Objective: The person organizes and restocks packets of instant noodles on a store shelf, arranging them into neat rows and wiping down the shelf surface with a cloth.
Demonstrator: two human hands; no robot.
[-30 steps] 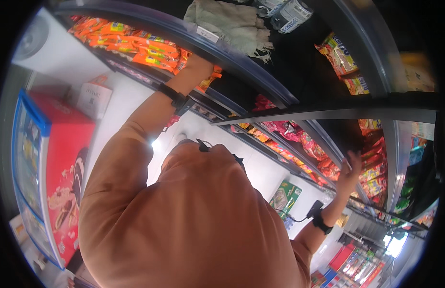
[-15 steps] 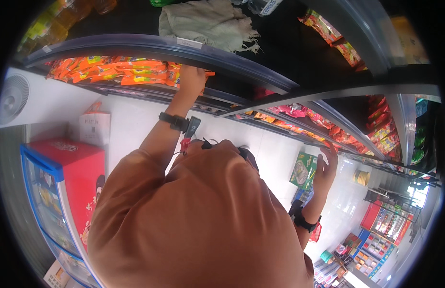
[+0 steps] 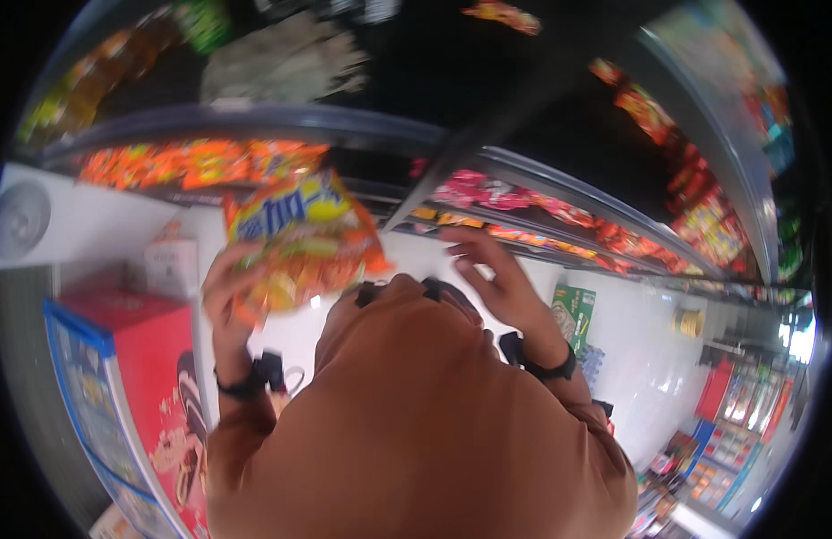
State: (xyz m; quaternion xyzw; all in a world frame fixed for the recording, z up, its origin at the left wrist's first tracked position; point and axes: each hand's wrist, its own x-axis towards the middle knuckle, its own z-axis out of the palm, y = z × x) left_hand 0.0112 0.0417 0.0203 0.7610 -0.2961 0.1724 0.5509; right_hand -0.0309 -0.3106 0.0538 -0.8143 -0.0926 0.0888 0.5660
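Observation:
My left hand (image 3: 225, 292) grips a crinkled orange food packet (image 3: 308, 242) by its left side. Yellow and blue print and a picture of food cover the packet's front. It is raised in front of the shelf, just below a row of similar orange packets (image 3: 191, 164). My right hand (image 3: 497, 274) is lifted to the right of the packet, fingers apart and nothing in them. Both wrists wear black bands.
A grey cloth (image 3: 286, 61) lies on the upper shelf (image 3: 371, 124), with bottles (image 3: 128, 63) at its left. Pink and red packets (image 3: 488, 191) fill shelves to the right. At left stand a red cooler (image 3: 151, 359) and a fan (image 3: 21, 218); a green box (image 3: 573, 310) sits at right.
My left hand has come away from the orange row with a packet, moving left and down. My right hand has moved left and up, nearer the packet. The view has shifted and blurred.

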